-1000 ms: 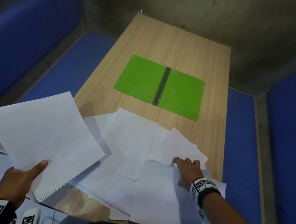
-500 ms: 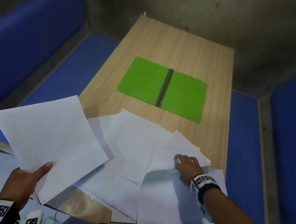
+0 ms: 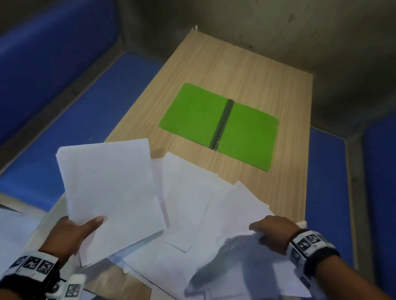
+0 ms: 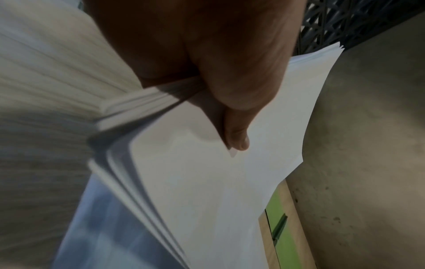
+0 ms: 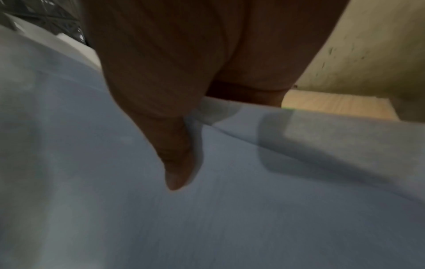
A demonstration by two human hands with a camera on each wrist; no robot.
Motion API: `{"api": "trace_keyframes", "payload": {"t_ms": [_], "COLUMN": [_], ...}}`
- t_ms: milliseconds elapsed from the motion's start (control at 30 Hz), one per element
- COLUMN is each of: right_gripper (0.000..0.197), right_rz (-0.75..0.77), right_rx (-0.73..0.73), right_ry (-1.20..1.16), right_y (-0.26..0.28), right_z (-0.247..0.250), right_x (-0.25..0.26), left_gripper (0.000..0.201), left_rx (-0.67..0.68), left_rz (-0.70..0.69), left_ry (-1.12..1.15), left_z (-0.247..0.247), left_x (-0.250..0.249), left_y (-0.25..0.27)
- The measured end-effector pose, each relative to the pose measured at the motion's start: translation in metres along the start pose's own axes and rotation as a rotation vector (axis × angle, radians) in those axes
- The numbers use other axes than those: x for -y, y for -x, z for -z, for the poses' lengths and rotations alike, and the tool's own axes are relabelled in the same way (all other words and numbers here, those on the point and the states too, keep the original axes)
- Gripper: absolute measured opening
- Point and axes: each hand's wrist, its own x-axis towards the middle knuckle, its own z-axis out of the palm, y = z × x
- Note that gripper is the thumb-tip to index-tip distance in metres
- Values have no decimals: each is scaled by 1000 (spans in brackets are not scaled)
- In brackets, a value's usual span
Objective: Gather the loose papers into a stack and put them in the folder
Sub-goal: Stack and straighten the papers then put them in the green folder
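My left hand (image 3: 76, 232) grips a stack of white papers (image 3: 109, 190) by its near corner, thumb on top, and holds it above the table's left side. The left wrist view shows the thumb (image 4: 236, 138) pressed on that stack (image 4: 207, 182). Several loose white sheets (image 3: 188, 207) lie overlapping on the near half of the wooden table (image 3: 233, 68). My right hand (image 3: 273, 232) pinches the far edge of one loose sheet (image 3: 242, 265) and lifts it; its thumb (image 5: 177, 163) lies on the sheet (image 5: 253, 200). The green folder (image 3: 219, 125) lies open and flat farther back.
Blue padded benches (image 3: 60, 126) run along both sides of the table, the right one (image 3: 325, 194) close to my right wrist. A grey concrete wall (image 3: 271, 21) stands behind the table's far edge. Bare wood shows around the folder.
My left hand has carried the stack right, over the loose sheets. My right hand has pulled back toward me and raised the edge of a sheet it now pinches.
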Motion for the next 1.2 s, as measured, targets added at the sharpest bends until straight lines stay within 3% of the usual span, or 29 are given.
{"api": "trace_keyframes", "payload": {"t_ms": [67, 167, 300, 367, 433, 500, 633, 700, 767, 867, 967, 1067, 1133, 1200], "right_gripper": [29, 17, 34, 47, 51, 52, 67, 60, 58, 56, 51, 55, 56, 60], "right_rz": [-17, 38, 35, 49, 34, -31, -183, -185, -96, -95, -143, -64, -15, 60], "right_rx": [-49, -217, -437, -510, -557, -575, -467, -359, -236, -288, -516, -773, -949, -1036], "right_ry": [-83, -469, -1051, -1239, -1328, -1379, -1444, -1745, -2014, -1946, -1730, -1579, -1562, -1627], "right_y": [23, 52, 68, 61, 45, 23, -14, -19, -19, -17, -11, 3, 13, 19], "right_z": [19, 50, 75, 73, 61, 36, -27, -51, -64, -76, -60, -21, 4, 23], "right_x": [-8, -20, -20, -7, 10, 24, 47, 62, 81, 94, 95, 96, 95, 94], "left_gripper": [38, 41, 36, 41, 34, 30, 20, 21, 30, 60, 56, 59, 45, 31], "left_rx": [51, 138, 256, 350, 459, 560, 675, 715, 732, 688, 616, 638, 519, 422], "left_rz": [1, 15, -2, 8, 10, 7, 3, 19, 43, 118, 154, -142, -322, -404], "left_ry": [9, 32, 85, 146, 212, 236, 183, 161, 138, 193, 370, 279, 176, 200], "left_z": [-14, -37, -71, -89, -104, -117, -117, -112, -110, -108, -103, -94, -89, -85], "left_x": [-1, -11, -31, -41, -52, -58, -58, -53, -50, -52, -71, -103, -125, -142], "left_y": [-9, -18, -14, -5, 9, 21, 35, 42, 48, 56, 60, 56, 54, 52]}}
